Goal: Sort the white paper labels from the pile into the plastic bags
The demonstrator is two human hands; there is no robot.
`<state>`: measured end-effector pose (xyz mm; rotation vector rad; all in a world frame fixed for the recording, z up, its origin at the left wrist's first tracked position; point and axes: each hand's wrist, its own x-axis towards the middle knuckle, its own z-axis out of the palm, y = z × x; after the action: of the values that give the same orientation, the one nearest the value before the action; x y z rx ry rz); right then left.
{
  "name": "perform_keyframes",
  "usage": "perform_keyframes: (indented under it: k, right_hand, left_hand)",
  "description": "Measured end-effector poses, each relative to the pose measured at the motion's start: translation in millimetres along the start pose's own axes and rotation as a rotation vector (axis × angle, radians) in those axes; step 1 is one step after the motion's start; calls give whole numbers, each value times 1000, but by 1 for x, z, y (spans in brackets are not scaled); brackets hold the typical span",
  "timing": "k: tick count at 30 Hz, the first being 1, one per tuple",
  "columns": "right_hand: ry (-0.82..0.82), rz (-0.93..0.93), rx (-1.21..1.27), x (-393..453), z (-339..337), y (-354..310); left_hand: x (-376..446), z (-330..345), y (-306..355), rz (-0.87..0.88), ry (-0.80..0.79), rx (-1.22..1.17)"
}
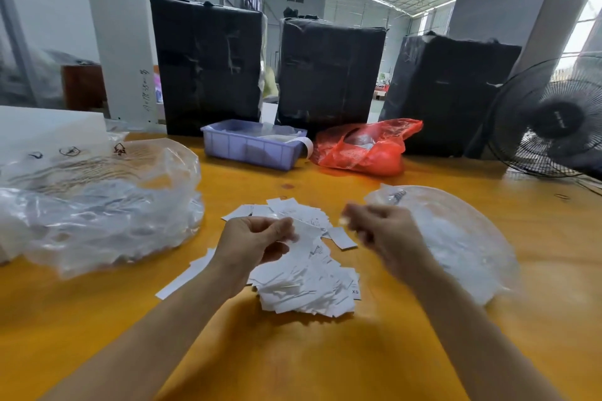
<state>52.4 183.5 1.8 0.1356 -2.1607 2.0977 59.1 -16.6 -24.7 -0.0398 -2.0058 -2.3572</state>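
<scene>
While the left hand (257, 241) pinches labels (304, 239) above the pile (306, 286); right hand (384, 231) (blurred) grip unclear.

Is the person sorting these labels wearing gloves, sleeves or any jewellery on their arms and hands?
No gloves show: the left hand and right hand are both bare. Both forearms are uncovered right to the picture's lower edge, so no sleeve shows. No watch, ring or bracelet is visible, though the right hand is blurred.

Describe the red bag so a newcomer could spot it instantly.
Start at the three black-wrapped bales standing along the far edge of the yellow table. At the foot of the middle one, right of the lilac plastic tray, lies the red bag. It is the only coloured bag; the others are clear.
</scene>
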Motion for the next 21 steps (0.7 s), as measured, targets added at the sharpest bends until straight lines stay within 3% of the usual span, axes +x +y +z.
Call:
perform_keyframes:
  k: [1,3,5,6,8,10,12,14,16,19,21]
  right_hand:
    - [150,-124,-104,5,-17,-2]
    - [496,-351,-560,15,-56,2]
    - [676,-342,-1013,21,-92,11]
    - [639,-222,-1185,23,-104,17]
    - [361,114,-1477,24,-114,25]
    - [198,286,-1554,23,-108,20]
    - [335,111,-1479,20,-91,5]
    - [515,-290,-1351,18,-63,-5]
    - [353,-460,-1117,18,-27,-9]
    - [-102,-155,-1160,32,15,12]
    - [-212,-35,-1299,48,25,29]
  left_hand:
    - [0,-1,0,-4,11,-6]
    - [2,-4,0,-13,45,-15]
    - [4,-7,-2,-18,104,-5]
    - [5,-10,-3,-19,133,8]
    - [7,-13,-5,-24,182,27]
    - [9,-17,-6,-19,231,25]
    - [11,-19,-6,-5,280,20]
    - [13,-20,-7,18,321,21]
    - [14,-22,-8,35,341,26]
    - [13,-23,-10,55,335,92]
    - [12,-22,-11,73,326,133]
